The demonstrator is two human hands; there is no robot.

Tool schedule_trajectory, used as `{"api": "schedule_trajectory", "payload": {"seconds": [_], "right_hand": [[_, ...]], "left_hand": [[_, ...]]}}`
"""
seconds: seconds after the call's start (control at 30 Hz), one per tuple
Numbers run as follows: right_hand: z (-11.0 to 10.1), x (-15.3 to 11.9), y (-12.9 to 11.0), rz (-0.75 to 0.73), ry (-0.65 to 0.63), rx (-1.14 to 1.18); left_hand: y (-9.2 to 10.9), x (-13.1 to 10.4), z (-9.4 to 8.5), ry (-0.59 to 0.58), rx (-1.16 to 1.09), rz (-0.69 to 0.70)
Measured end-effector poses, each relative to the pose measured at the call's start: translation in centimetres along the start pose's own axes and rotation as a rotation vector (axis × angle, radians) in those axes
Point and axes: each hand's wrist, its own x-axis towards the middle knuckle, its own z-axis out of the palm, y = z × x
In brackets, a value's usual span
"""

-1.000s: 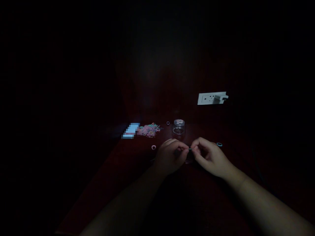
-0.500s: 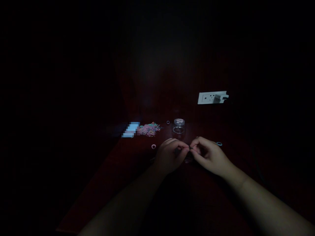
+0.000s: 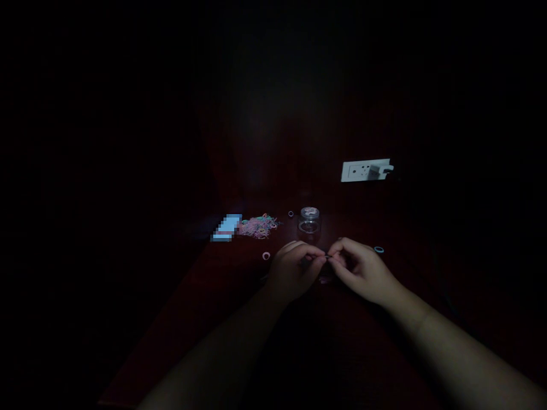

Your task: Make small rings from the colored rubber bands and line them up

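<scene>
My left hand (image 3: 294, 270) and my right hand (image 3: 363, 267) meet fingertip to fingertip above the dark red table. Each pinches thumb against forefinger on a tiny dark thing (image 3: 327, 256) between them, too small to name. Just behind the hands stands a clear jar (image 3: 309, 222) with a lid on it. A pink ring-shaped band (image 3: 266, 256) lies left of my left hand, and a blue band (image 3: 379, 249) lies beside my right hand. Some small pinkish pieces (image 3: 325, 279) show beneath the hands, partly hidden.
A heap of colourful bands (image 3: 260, 226) lies at the back left, next to a bright, pixelated screen (image 3: 227, 227). One small band (image 3: 290, 213) is left of the jar. On the wall at the right is a white socket (image 3: 366, 170) with a plug. Surroundings are very dark.
The view has shifted slightly. Both hands keep their pinch, and the fingertips look a little closer together, with less of the dark thing showing between them.
</scene>
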Motion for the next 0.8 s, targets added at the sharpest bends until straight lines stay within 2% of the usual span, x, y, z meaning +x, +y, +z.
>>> {"api": "schedule_trajectory", "payload": {"seconds": [0.8], "right_hand": [[-0.30, 0.18, -0.21, -0.012, -0.019, -0.046]], "left_hand": [[0.03, 0.07, -0.19, -0.022, 0.011, 0.022]]}}
